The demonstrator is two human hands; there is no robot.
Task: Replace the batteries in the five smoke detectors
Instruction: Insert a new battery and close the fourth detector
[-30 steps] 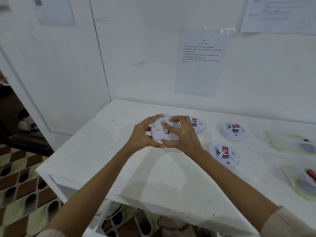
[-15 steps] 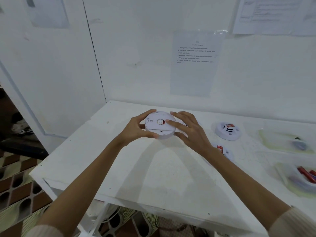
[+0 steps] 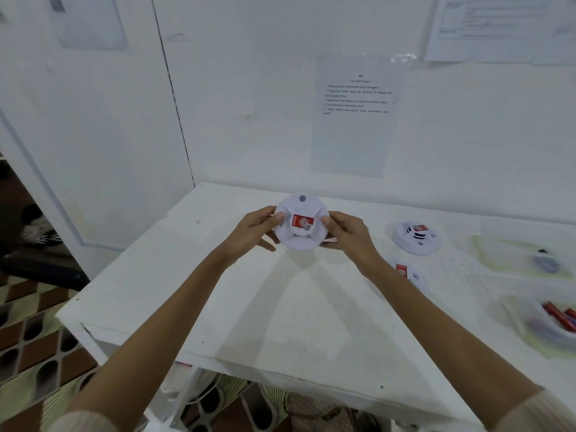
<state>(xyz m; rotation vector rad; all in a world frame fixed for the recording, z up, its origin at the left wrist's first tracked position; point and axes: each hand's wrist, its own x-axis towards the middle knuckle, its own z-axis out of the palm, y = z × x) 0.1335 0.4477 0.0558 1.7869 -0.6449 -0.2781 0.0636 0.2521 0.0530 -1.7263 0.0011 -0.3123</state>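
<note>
Cream sleeves show at the bottom corners, both forearms reaching forward over the white desk.

Near right edge: clear plastic container holding red batteries; count unclear, blurred.

Just beside the right forearm, partly hidden by it: a white smoke detector lying on the desk, red label up.

Mid-desk: left hand and right hand grip a round white held detector by opposite rims, fingers curled round the edge, thumbs on its face. It is lifted off the desk and tilted toward the camera; a red-and-white label sits at its centre and a small grey dot near its top edge.

Right of the hands, further back: a third detector flat on the desk, well apart from the held one.

Far right: second clear tray with a small dark item, too blurred to name.

Wall behind: a printed instruction sheet, another paper at the upper right.
</note>
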